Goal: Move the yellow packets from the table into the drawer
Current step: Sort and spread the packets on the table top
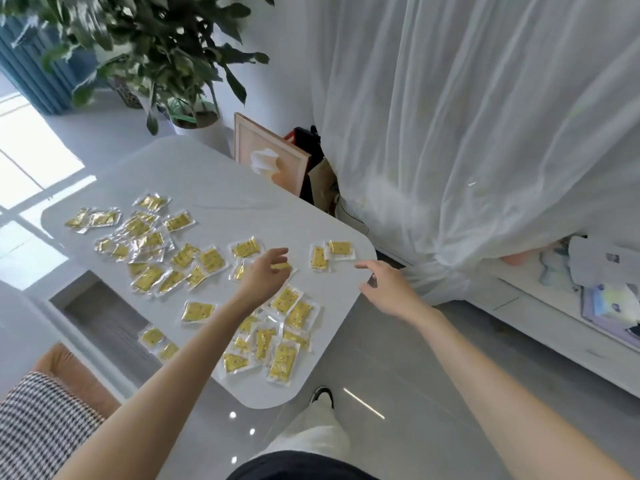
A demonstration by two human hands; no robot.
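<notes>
1. Yellow packets lie scattered on the white desk. Each is a clear-edged sachet, mostly lying flat, and many overlap.
2. One dense cluster sits toward the desk's far-left side and another near the front edge. Two packets lie touching each other near the right corner, apart from the rest.
3. No packet is seen anywhere but on the desk.
4. Left hand: stretched over the middle of the desk, thumb up, fingers curved down at one packet. It cannot be told whether the fingers pinch that packet or only hover at it.
5. Right hand: over the desk's right edge, near the pair of packets, fingers spread and relaxed, holding nothing.
6. An open, grey-floored compartment with a white rim shows beside the desk's left edge. It cannot be confirmed as the drawer.
7. Surroundings: a leafy potted plant beyond the far end of the desk, a framed picture leaning beside it, a white sheer curtain on the right, and a checked cushion at lower left.
</notes>
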